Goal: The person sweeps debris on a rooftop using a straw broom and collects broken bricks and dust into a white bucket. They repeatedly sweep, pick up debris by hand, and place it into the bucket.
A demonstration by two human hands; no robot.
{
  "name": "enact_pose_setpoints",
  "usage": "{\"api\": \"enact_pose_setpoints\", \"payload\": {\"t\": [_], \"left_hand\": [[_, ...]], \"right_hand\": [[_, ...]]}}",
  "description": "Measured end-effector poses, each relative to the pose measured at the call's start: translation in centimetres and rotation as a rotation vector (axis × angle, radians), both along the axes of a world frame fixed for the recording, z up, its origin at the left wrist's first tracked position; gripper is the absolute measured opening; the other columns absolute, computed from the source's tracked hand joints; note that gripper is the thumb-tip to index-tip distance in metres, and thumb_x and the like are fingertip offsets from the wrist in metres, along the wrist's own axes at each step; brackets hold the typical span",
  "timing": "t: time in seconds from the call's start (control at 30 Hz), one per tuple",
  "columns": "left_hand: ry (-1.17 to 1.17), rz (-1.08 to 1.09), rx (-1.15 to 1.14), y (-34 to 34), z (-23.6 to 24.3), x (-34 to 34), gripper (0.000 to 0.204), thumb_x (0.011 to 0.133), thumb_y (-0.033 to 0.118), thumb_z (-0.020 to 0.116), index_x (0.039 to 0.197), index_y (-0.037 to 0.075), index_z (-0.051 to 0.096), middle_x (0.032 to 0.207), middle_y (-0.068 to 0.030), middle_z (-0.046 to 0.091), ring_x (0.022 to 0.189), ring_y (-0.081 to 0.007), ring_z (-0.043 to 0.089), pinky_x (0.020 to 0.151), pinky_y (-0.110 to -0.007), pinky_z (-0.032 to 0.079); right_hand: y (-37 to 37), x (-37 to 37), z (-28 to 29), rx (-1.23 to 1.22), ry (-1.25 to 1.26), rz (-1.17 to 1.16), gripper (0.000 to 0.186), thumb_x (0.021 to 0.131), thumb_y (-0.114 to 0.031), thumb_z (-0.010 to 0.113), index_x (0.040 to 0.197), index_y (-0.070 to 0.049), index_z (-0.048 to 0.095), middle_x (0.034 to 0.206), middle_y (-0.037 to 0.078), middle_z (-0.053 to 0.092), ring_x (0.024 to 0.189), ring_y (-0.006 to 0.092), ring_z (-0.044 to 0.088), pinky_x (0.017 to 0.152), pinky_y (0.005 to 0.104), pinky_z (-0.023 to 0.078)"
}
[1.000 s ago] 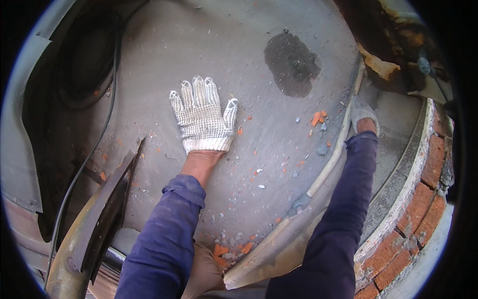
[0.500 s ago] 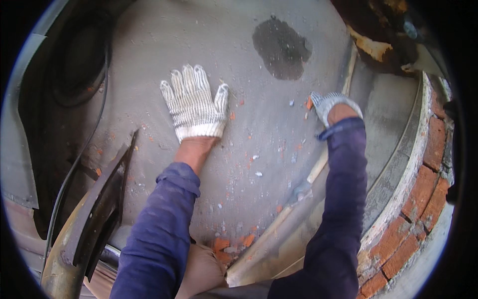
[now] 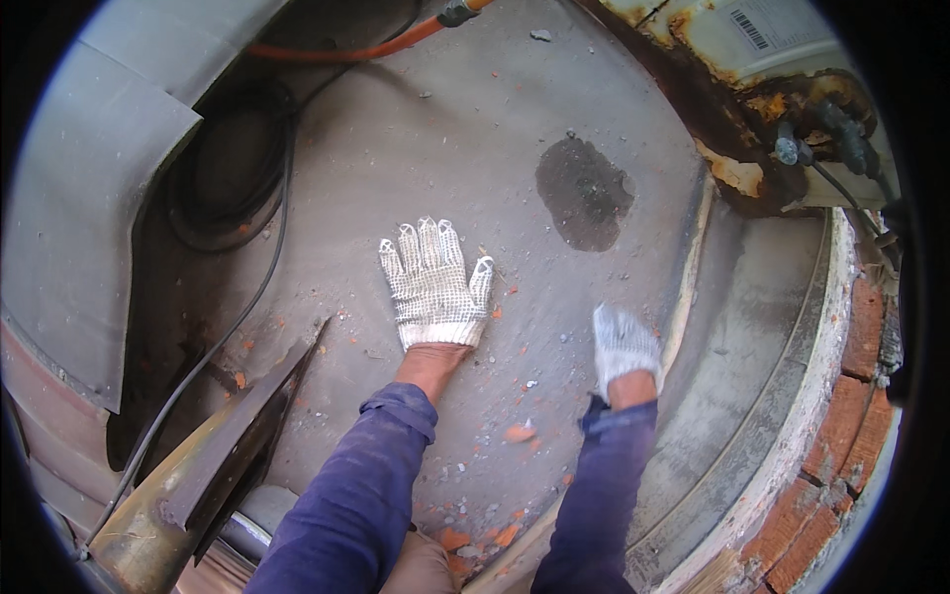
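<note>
One barcode [image 3: 749, 30] beyond both gloved hands [image 3: 435, 287] [image 3: 627, 345]

Left hand [image 3: 433, 282] splayed palm-down, right hand [image 3: 627, 342] blurred; both gloved

Soft, even light shows my left fingers [image 3: 429, 247] clearly; my right fingers [image 3: 611, 329] are motion-blurred, the cable coil [image 3: 203, 241] lies in shadow, brickwork [image 3: 834, 436] bends near the black rim.

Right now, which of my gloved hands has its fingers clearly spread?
Your left hand: its four fingers and thumb fan apart, palm down over the grey floor. Your right hand is blurred and shows no such spread.
</note>
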State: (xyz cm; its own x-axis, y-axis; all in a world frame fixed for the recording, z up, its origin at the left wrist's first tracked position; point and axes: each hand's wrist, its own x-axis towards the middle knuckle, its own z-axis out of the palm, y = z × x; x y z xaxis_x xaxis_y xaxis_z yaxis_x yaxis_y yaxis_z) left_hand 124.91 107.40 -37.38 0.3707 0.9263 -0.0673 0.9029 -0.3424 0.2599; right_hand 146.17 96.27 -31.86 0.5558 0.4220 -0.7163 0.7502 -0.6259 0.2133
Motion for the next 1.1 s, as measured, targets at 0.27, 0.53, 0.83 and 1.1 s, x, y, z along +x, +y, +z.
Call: {"api": "enact_pose_setpoints", "payload": {"t": [0.27, 0.53, 0.83, 1.1], "left_hand": [[-0.042, -0.003, -0.017, 0.2, 0.2, -0.2, 0.073, 0.1, 0.05, 0.04, 0.151, -0.002, 0.036, 0.158, -0.0256, 0.03, 0.15, -0.0412, 0.02, 0.123, -0.056, 0.002], [-0.088, -0.012, -0.169, 1.0, 1.2, -0.6, 0.076, 0.099, 0.053, 0.043, 0.148, -0.004, 0.04, 0.154, -0.0296, 0.035, 0.147, -0.0467, 0.024, 0.121, -0.06, 0.004], [-0.039, -0.016, -0.303, 2.0, 2.0, -0.5, 0.082, 0.097, 0.059, 0.042, 0.147, -0.005, 0.04, 0.152, -0.03, 0.037, 0.146, -0.0476, 0.026, 0.12, -0.063, 0.004], [0.017, -0.013, -0.284, 1.6, 1.8, -0.2, 0.084, 0.097, 0.061, 0.04, 0.15, -0.004, 0.037, 0.155, -0.0285, 0.033, 0.148, -0.0458, 0.022, 0.121, -0.06, 0.001]], "right_hand": [[16.5, 9.4, -8.8, 0.79, -0.439, 0.275, 0.069, 0.103, -0.054, 0.034, 0.154, -0.006, 0.034, 0.161, 0.018, 0.029, 0.149, 0.0325, 0.026, 0.123, 0.0416, 0.02], [25.6, 23.2, -11.9, 0.925, -0.38, -0.309, 0.076, 0.101, -0.061, 0.022, 0.152, -0.007, 0.038, 0.159, 0.017, 0.035, 0.147, 0.0328, 0.03, 0.121, 0.0423, 0.023], [41.3, 17.5, -10.4, 1.173, -0.186, 0.231, 0.073, 0.098, -0.062, 0.032, 0.146, -0.01, 0.048, 0.151, 0.015, 0.046, 0.14, 0.0354, 0.041, 0.115, 0.0476, 0.03], [37.7, 2.9, -7.7, 1.195, -0.051, 0.619, 0.042, 0.097, -0.042, 0.054, 0.124, -0.012, 0.066, 0.13, 0.016, 0.062, 0.125, 0.035, 0.054, 0.111, 0.043, 0.039]]}}
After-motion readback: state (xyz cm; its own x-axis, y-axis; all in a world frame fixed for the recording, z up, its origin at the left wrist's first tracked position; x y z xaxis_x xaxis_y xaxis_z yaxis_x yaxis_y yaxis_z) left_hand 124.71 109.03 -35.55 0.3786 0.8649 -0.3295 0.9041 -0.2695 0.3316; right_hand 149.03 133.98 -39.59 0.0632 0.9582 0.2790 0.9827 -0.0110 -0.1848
